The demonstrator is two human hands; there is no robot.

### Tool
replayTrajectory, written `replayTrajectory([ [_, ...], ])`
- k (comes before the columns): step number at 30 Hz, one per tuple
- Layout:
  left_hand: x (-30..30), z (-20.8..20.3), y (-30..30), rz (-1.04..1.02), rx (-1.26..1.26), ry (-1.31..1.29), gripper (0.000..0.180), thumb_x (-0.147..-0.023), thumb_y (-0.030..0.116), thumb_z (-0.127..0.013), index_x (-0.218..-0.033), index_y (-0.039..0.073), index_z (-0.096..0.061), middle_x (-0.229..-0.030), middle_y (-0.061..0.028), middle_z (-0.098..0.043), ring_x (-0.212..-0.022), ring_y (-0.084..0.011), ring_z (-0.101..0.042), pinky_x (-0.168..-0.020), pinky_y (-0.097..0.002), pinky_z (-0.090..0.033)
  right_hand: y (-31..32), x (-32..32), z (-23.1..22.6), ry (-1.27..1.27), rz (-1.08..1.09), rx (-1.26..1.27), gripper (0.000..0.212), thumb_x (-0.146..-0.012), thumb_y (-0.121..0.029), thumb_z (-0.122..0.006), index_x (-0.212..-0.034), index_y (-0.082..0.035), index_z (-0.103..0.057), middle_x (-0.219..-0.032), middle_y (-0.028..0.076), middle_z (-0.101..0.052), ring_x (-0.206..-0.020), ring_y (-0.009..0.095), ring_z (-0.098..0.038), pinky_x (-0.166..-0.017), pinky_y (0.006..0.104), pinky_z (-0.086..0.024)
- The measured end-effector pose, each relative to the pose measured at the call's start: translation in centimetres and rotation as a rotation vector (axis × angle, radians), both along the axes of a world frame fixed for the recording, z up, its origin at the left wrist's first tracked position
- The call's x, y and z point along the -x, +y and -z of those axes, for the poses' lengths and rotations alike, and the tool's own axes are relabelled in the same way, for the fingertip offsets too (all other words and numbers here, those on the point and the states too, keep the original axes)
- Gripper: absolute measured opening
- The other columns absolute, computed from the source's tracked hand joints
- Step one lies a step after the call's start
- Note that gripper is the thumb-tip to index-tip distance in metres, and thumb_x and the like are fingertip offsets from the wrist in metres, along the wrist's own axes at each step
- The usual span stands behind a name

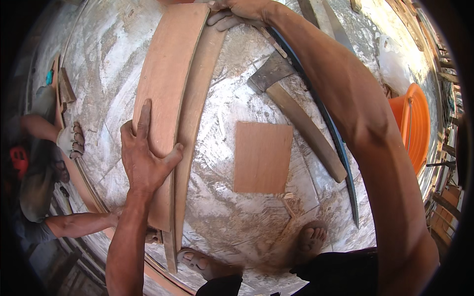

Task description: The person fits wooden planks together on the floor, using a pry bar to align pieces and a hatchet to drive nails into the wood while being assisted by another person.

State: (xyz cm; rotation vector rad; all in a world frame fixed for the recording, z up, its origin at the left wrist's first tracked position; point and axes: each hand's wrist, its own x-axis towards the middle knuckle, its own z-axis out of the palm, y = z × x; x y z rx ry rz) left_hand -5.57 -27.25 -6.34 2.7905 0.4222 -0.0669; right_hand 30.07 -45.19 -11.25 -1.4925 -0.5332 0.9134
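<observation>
I see the left hand point(148, 160) splayed on the board point(168, 69), right hand point(239, 11) grasping its twelve-o'clock end, axe point(296, 118) at two o'clock.

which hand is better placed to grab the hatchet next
Probably the right hand: at the far end of the plywood board, it is nearer the hatchet. The left hand lies spread on the board, farther off.

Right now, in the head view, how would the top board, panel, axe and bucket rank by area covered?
1. Top board
2. Panel
3. Axe and bucket: too alike to rank, and the bucket is partly hidden.
</observation>
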Motion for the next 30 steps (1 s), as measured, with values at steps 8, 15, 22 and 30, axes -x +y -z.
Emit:
replayTrajectory([
  [8, -0.4, -0.3, -0.3, -0.025, 0.050, 0.056, 0.112, -0.065, 0.025, -0.081, -0.165, 0.026, -0.030, -0.127, -0.0249, -0.044, -0.120, -0.0431, -0.051, -0.108, -0.0538, -0.046, 0.0, -1.4, 2.1, 0.015, 0.003, -0.075, 0.036, -0.108, -0.020, -0.054, -0.139, -0.005, -0.062, -0.115, 0.007, -0.068, -0.086, 0.016, -0.067, -0.076, 0.0296, -0.065],
  [15, -0.3, -0.4, -0.1, -0.017, 0.054, 0.104, 0.111, -0.067, 0.029, -0.080, -0.165, 0.026, -0.029, -0.134, -0.0288, -0.042, -0.127, -0.0480, -0.047, -0.113, -0.0584, -0.041, 0.6, -1.1, 1.4, 0.026, 0.070, -0.096, 0.033, -0.103, -0.008, -0.055, -0.133, 0.004, -0.064, -0.108, 0.015, -0.068, -0.083, 0.021, -0.069, -0.076, 0.0332, -0.067],
  [22, -0.3, -0.8, -0.3, -0.030, 0.020, 0.120, 0.111, -0.067, 0.031, -0.080, -0.165, 0.027, -0.029, -0.139, -0.0317, -0.040, -0.131, -0.0520, -0.045, -0.113, -0.0604, -0.041, 1.1, -1.3, 0.8, -0.017, 0.093, -0.032, 0.029, -0.100, -0.003, -0.055, -0.125, 0.007, -0.066, -0.101, 0.017, -0.068, -0.082, 0.022, -0.070, -0.074, 0.0343, -0.067],
  [30, -0.4, -0.8, -0.4, -0.041, 0.039, 0.145, 0.110, -0.069, 0.031, -0.080, -0.165, 0.029, -0.027, -0.140, -0.0308, -0.041, -0.134, -0.0533, -0.044, -0.113, -0.0613, -0.042, 0.4, -1.2, 0.6, 0.041, 0.097, -0.014, 0.025, -0.100, -0.008, -0.058, -0.117, 0.010, -0.065, -0.105, 0.022, -0.069, -0.084, 0.026, -0.073, -0.072, 0.0350, -0.068],
])
